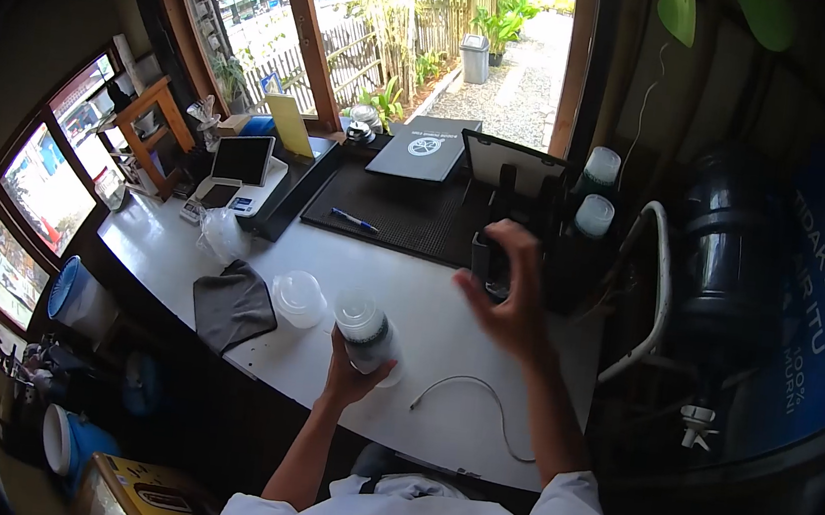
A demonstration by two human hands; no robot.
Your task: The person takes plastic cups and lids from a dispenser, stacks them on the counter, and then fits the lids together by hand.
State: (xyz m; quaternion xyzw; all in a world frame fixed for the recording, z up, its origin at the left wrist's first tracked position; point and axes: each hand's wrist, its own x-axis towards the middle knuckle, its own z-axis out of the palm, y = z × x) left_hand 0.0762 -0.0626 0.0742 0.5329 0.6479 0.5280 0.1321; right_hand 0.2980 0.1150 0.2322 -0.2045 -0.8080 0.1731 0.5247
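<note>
My left hand (pixel 352 374) is wrapped round a clear plastic cup (pixel 362 319) with a dark green band, upright above the white table (pixel 300 417). Just left of it lies a clear round plastic lid or bowl (pixel 299 299), with a folded grey cloth (pixel 238 306) beyond. My right hand (pixel 511 306) is raised over the table with thumb and fingers apart, holding nothing. It overlaps a black holder (pixel 492 266) at the edge of the dark mat. A thin white cable (pixel 468 380) curves across the tabletop below my hands.
A blue pen (pixel 353 220) and a black menu folder (pixel 424 150) lie on the black mat (pixel 339 190). Two cup stacks (pixel 594 216) stand at the right. To the left are a point-of-sale screen (pixel 242 159) and a plastic bag (pixel 224 235). A white metal rail (pixel 663 284) borders the table.
</note>
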